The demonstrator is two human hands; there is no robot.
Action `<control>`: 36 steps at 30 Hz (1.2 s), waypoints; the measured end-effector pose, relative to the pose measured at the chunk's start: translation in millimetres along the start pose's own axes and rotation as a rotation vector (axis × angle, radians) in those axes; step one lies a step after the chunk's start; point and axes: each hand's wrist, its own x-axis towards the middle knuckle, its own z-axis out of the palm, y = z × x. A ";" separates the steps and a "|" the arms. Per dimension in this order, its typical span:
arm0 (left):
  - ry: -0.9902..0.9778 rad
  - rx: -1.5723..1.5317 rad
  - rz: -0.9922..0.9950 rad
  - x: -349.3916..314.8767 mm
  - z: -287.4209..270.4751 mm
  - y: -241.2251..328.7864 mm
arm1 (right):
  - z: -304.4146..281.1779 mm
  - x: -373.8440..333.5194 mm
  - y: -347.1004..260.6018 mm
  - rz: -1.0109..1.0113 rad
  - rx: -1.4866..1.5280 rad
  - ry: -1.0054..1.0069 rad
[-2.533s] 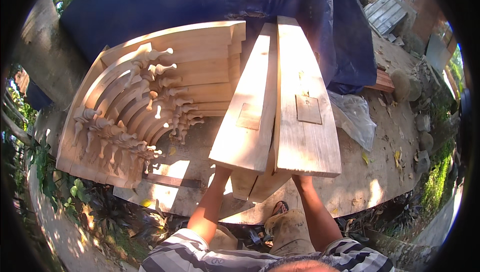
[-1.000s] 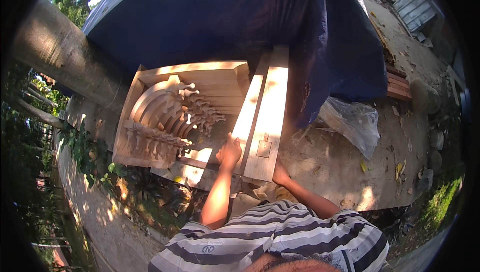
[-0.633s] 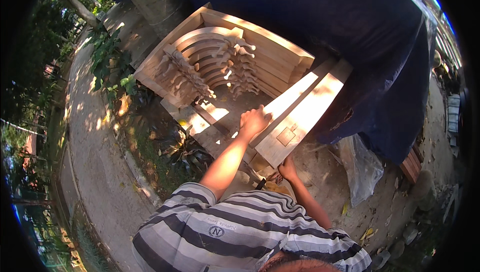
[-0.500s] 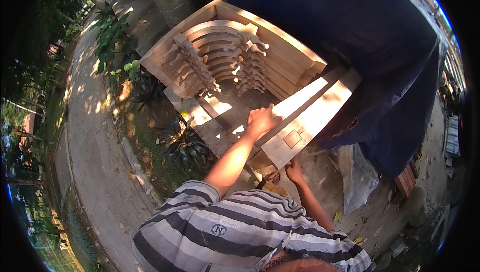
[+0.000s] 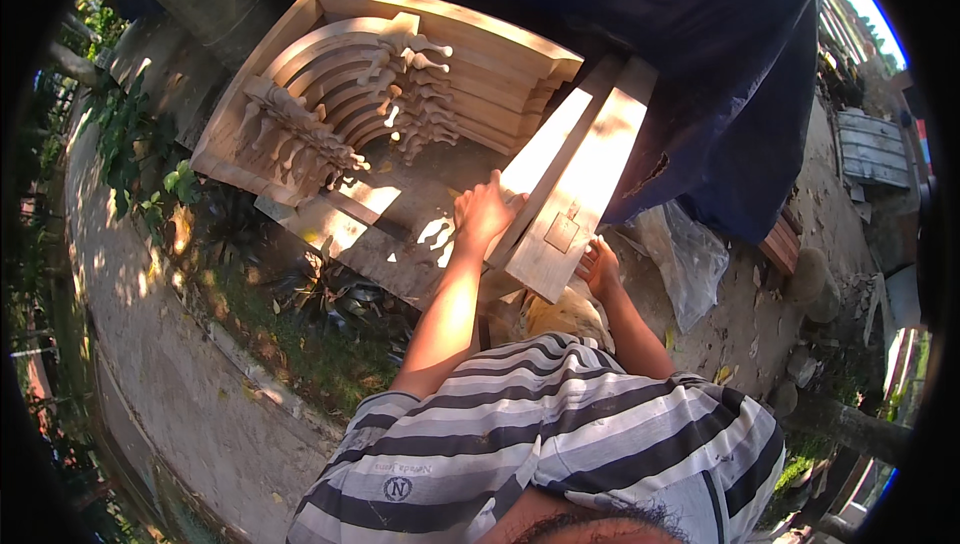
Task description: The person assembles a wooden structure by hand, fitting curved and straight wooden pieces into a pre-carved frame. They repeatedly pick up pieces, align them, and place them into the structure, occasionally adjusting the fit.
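Planks (image 5: 575, 189) lengthwise, pointing away

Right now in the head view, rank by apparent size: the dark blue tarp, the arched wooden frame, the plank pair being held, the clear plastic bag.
1. dark blue tarp
2. arched wooden frame
3. plank pair, gripped by left hand and right hand
4. clear plastic bag

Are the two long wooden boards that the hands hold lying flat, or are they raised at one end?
Cannot tell. The wooden boards run away from the person, left hand and right hand at the near end; the downward view hides any tilt.
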 end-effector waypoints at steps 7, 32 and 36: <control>0.019 -0.011 -0.111 -2.0 -13.3 7.1 | 21.4 75.3 -139.2 -0.125 0.153 0.050; 0.027 0.092 -0.311 12.2 -15.9 -3.1 | 19.6 146.2 -153.3 -0.241 0.211 -0.014; 0.049 0.076 -0.262 14.4 -14.2 8.4 | 4.6 156.3 -138.7 -0.144 0.183 -0.010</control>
